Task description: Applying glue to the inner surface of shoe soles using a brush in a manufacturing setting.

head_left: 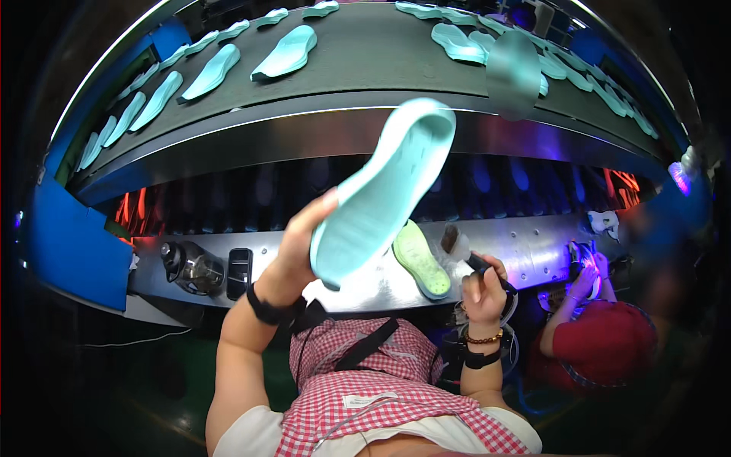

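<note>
A pale teal shoe sole is raised over the metal bench, its hollow inner side in view and its heel end pointing up and away. My left hand is closed around its left edge near the toe end. Lower right, my right hand grips the black handle of a brush with dark bristles, apart from the sole. Between the hands a yellow-green sole lies on the bench, partly behind the teal one.
Beyond the bench runs a conveyor belt carrying several teal soles. A dark jug and a black tray-like case stand at left. At right a co-worker in red handles a shoe part under purple light.
</note>
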### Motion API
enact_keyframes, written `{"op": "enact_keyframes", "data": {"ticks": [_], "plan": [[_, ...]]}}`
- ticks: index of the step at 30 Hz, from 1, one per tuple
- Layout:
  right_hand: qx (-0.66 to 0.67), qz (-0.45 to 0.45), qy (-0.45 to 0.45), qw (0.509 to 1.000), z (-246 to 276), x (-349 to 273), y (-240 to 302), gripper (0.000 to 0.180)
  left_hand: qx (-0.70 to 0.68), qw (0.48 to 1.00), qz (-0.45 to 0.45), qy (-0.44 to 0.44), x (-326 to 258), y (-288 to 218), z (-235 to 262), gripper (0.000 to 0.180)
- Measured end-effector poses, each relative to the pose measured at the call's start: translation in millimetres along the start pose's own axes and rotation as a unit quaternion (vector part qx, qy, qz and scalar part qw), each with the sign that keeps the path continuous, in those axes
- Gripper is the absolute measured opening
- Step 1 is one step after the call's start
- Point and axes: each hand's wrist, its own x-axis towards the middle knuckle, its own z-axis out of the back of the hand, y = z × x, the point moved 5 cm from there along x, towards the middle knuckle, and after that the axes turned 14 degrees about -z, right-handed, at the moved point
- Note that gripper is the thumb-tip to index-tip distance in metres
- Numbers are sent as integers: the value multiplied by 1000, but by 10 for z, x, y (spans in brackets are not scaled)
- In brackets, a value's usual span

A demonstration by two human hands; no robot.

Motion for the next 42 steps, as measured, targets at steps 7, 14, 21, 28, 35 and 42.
{"op": "enact_keyframes", "data": {"ticks": [7,14,21,28,35,42], "plan": [[-73,-107,-49,990,300,60,-390,20,-241,963,-104,55,1671,-459,-535,54],[-58,-144,-95,983,500,16,-428,19,-91,982,-28,-166,1916,-344,-479,79],[-49,-166,-117,978,791,-7,-494,19,502,853,-82,118,2403,-439,-1288,55],[-13,-176,-112,978,702,-85,-434,19,853,441,-218,174,3710,-140,-1706,70],[21,-197,-150,969,670,-217,-311,20,850,472,16,236,4307,406,-955,74],[-48,-172,-149,973,639,-186,-312,21,885,221,-204,354,2982,59,-1512,28]]}}
